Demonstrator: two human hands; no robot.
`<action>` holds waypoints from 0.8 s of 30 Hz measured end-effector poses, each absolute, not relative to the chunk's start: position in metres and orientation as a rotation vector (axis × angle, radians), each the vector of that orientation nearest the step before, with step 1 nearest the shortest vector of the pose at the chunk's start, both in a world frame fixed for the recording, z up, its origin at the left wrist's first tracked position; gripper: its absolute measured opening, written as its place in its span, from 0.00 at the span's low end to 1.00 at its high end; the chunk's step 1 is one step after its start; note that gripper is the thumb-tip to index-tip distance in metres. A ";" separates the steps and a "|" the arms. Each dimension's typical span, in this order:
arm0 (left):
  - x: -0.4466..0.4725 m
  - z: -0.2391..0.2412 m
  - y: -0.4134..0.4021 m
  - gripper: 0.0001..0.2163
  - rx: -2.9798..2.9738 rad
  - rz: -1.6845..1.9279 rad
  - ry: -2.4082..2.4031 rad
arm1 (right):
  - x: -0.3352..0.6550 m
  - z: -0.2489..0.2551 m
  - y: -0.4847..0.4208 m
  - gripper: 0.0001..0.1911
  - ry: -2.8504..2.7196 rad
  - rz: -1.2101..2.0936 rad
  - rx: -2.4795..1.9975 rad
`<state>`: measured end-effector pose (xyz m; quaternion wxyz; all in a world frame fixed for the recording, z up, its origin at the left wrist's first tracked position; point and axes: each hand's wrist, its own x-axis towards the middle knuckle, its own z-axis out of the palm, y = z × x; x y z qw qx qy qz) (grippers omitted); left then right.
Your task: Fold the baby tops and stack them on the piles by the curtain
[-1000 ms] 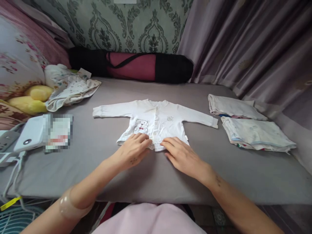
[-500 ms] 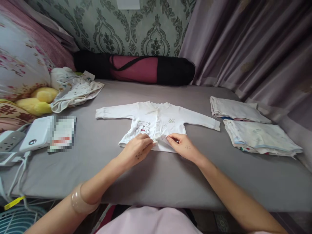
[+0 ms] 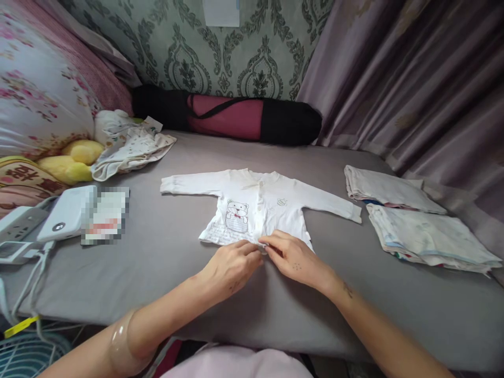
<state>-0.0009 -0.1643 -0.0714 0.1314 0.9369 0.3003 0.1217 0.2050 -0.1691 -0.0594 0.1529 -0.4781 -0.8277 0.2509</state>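
A small white long-sleeved baby shirt (image 3: 236, 184) lies front side up, its sleeves stretched out to both sides. A bear is printed on its left half and a little bee on its right half, with a buttoned front strip between them. My left hand (image 3: 235, 262) pinches the bottom hem at the middle of the shirt, fingers closed. Right beside it, my right hand (image 3: 292, 257) grips the same stretch of hem between thumb and forefinger. The exact bit of cloth between the fingertips is mostly hidden.
Folded clothes lie in two piles, a farther pile (image 3: 394, 189) and a nearer pile (image 3: 433, 236), on the grey sheet (image 3: 157, 283). A black and maroon long bag (image 3: 228, 118) lies along the wall. At left are crumpled cloth (image 3: 137, 149), a white power bank (image 3: 66, 212) and a power strip (image 3: 21, 226).
Both hands have come closer together and lower, at the shirt's bottom edge. The bear print and front strip are less covered now. The camera view has shifted slightly.
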 end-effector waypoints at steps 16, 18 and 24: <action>-0.083 -0.107 -0.135 0.17 2.442 0.527 1.572 | 0.248 -0.096 -0.059 0.30 -2.547 0.336 -1.542; -0.083 -0.112 -0.136 0.17 2.428 0.574 1.556 | 0.250 -0.103 -0.051 0.31 -2.602 0.311 -1.557; -0.081 -0.120 -0.138 0.15 2.324 0.751 1.601 | 0.248 -0.106 -0.064 0.33 -2.704 0.311 -1.542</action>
